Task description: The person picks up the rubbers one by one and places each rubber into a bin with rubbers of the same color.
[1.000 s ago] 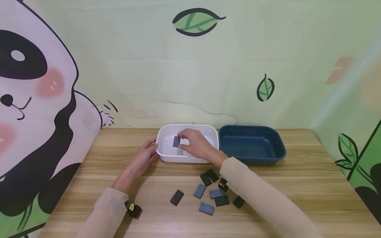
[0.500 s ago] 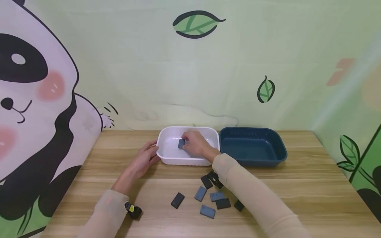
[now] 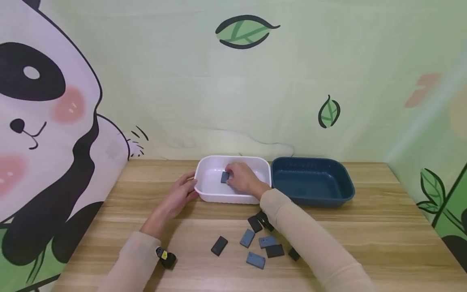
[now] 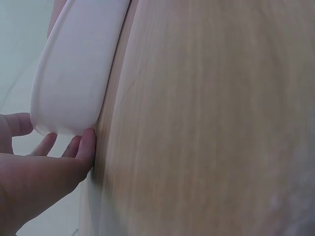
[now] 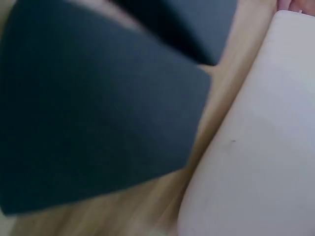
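My right hand [image 3: 242, 177] reaches into the white bin [image 3: 209, 197] and pinches a small blue-grey rectangular tile [image 3: 224, 177] between thumb and fingers, low over the bin's floor. Whether the tile touches the floor cannot be told. My left hand [image 3: 180, 194] rests against the bin's left end. In the left wrist view the left fingertips [image 4: 87, 137] touch the bin's end wall, with the thumb at the rim. The right wrist view shows large, blurred dark tiles [image 5: 108, 113] close to the camera and the bin's white side wall [image 5: 256, 137]; the right hand's fingers are hidden there.
A dark blue bin [image 3: 348, 190] stands just right of the white one. Several loose tiles lie on the wooden table [image 3: 197, 263] in front, among them a black tile [image 3: 219, 245] and a blue-grey tile [image 3: 255, 260]. The right forearm passes over some. A printed wall backs the table.
Inside the white bin, my right hand has moved slightly right and down with the tile, then nearly stopped. My left hand stays at the bin's end. The head view has shifted a little.
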`<state>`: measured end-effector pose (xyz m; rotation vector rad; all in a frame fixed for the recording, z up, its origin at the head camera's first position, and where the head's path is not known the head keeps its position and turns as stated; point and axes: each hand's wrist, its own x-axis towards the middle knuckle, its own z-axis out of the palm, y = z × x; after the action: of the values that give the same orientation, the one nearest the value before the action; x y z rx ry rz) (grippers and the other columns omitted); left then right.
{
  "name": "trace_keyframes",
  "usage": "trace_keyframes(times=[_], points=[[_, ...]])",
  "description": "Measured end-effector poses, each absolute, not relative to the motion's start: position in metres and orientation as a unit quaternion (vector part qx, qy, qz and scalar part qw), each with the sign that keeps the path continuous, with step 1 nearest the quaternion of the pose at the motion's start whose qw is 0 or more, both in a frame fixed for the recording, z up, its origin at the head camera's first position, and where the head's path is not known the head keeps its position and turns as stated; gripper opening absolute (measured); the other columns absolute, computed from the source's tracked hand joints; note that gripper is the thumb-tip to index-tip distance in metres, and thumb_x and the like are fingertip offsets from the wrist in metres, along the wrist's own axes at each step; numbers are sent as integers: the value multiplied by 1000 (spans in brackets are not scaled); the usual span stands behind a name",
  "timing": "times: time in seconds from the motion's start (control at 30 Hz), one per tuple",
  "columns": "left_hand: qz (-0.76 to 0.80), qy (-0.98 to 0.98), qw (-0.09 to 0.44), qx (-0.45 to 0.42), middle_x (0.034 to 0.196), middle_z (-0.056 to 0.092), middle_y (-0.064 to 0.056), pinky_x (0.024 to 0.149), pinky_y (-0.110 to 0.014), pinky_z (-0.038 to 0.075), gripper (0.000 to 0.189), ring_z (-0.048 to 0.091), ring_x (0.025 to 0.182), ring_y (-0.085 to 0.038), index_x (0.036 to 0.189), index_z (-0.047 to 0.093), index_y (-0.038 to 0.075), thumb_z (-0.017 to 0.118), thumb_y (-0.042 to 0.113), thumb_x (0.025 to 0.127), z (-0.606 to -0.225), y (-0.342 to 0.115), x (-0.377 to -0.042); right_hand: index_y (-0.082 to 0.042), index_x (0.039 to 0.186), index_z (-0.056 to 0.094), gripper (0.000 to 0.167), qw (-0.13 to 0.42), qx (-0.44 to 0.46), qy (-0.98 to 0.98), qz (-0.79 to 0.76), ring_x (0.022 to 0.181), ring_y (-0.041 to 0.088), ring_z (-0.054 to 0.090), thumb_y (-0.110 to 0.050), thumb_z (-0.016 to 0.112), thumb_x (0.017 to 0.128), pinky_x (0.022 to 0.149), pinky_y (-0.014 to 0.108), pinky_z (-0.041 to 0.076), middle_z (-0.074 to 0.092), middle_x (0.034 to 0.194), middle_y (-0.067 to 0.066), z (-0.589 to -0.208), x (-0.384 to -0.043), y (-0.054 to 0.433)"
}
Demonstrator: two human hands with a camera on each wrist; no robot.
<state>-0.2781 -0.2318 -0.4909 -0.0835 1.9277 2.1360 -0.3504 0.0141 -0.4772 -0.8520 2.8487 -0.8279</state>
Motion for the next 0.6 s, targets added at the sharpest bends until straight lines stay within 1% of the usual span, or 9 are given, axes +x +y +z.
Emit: trace_keyframes(times=[0.07, 0.13, 0.27, 0.37, 0.47, 0.6], points=[[735, 664, 133, -26, 164, 33, -26, 123, -49, 35, 57, 38, 151, -39, 166, 25, 4, 43, 15, 113, -489, -231, -279, 5, 127, 69, 38, 35, -282, 922, -262, 110, 28, 64, -8, 79, 93, 106, 42, 51, 72, 119, 16, -474, -351, 16], [736, 663, 133, -26, 164, 32, -26, 124, -49, 34, 58, 38, 151, -39, 167, 24, 4, 42, 16, 114, -488, -232, -279, 6, 131, 67, 43, 48, -290, 920, -259, 115, 29, 65, -11, 79, 94, 108, 42, 50, 71, 124, 18, -470, -351, 17], [739, 661, 129, -32, 165, 32, -25, 124, -47, 34, 58, 37, 152, -37, 168, 24, 7, 43, 17, 114, -486, -234, -280, 6, 147, 56, 58, 91, -302, 914, -256, 131, 33, 60, -20, 75, 99, 115, 44, 45, 64, 142, 22, -458, -345, 22], [739, 661, 128, -36, 165, 31, -25, 124, -46, 35, 58, 37, 152, -36, 168, 24, 7, 43, 18, 114, -484, -233, -281, 3, 153, 51, 61, 104, -305, 913, -252, 138, 34, 56, -25, 71, 102, 118, 45, 43, 58, 150, 21, -447, -336, 28], [740, 658, 131, -41, 166, 32, -24, 123, -45, 36, 58, 38, 152, -35, 168, 25, 8, 44, 18, 114, -485, -231, -281, 1, 151, 55, 57, 93, -318, 910, -251, 136, 33, 57, -26, 70, 102, 115, 45, 46, 61, 147, 19, -439, -324, 38], [743, 655, 133, -42, 166, 32, -24, 124, -46, 35, 58, 38, 152, -36, 168, 23, 7, 43, 17, 114, -488, -229, -277, 2, 140, 64, 47, 71, -350, 891, -280, 123, 32, 64, -23, 73, 101, 106, 43, 54, 67, 135, 18, -430, -303, 53]])
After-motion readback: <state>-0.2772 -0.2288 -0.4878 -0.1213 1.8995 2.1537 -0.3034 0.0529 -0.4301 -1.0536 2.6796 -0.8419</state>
